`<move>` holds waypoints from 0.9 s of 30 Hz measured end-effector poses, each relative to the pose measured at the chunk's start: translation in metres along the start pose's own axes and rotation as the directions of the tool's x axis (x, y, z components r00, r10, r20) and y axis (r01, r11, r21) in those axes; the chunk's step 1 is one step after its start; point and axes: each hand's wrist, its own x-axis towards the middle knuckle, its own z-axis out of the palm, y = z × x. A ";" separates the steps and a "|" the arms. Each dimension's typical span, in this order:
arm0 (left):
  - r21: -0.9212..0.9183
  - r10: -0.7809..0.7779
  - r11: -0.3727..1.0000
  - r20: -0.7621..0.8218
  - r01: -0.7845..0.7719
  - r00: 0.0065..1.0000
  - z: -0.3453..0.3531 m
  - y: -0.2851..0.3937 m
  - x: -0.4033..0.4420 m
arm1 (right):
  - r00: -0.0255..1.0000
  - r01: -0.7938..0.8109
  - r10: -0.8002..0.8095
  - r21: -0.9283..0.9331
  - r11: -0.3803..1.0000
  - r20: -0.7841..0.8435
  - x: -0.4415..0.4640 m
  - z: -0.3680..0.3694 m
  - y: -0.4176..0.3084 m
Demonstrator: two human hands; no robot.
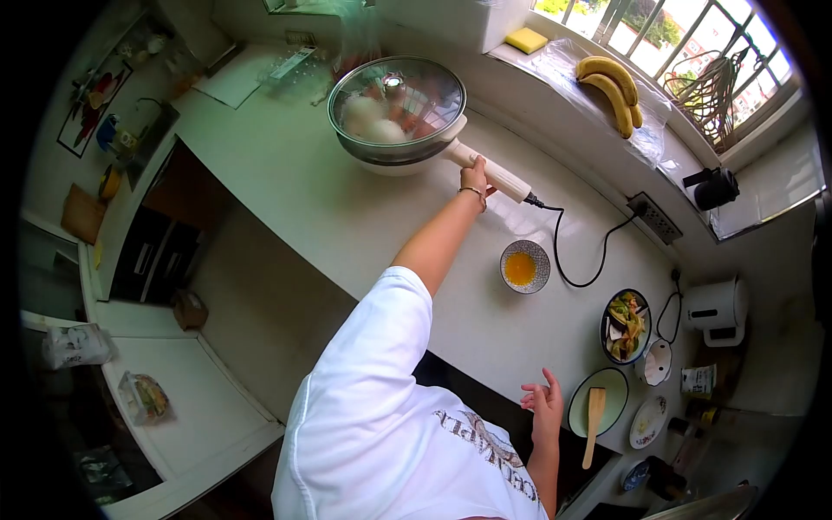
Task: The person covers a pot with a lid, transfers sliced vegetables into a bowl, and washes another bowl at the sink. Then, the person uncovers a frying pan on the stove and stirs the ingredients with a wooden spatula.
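Cream handle in curled left hand

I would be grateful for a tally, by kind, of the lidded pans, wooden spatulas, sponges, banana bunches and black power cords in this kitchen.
Lidded pan: 1
Wooden spatula: 1
Sponge: 1
Banana bunch: 1
Black power cords: 2
Total: 6

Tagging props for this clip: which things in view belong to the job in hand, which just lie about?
Likely in use:
- lidded pan, left hand on handle
- bowl of orange-yellow liquid
- wooden spatula

Probably lying about:
- bananas
- yellow sponge
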 end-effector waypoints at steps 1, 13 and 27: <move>-0.001 0.004 1.000 0.003 -0.004 1.000 0.002 0.001 -0.001 | 1.000 -0.016 0.016 -0.006 1.000 -0.021 0.000 -0.001 0.000; -0.098 0.102 0.988 -0.198 -0.123 0.975 0.011 -0.028 0.019 | 0.999 -0.043 0.043 0.012 0.999 0.016 0.018 0.023 -0.012; -0.542 0.348 0.751 -0.162 -0.377 0.924 0.035 -0.021 0.015 | 0.991 -0.117 0.120 -0.046 0.992 0.062 0.069 0.038 -0.042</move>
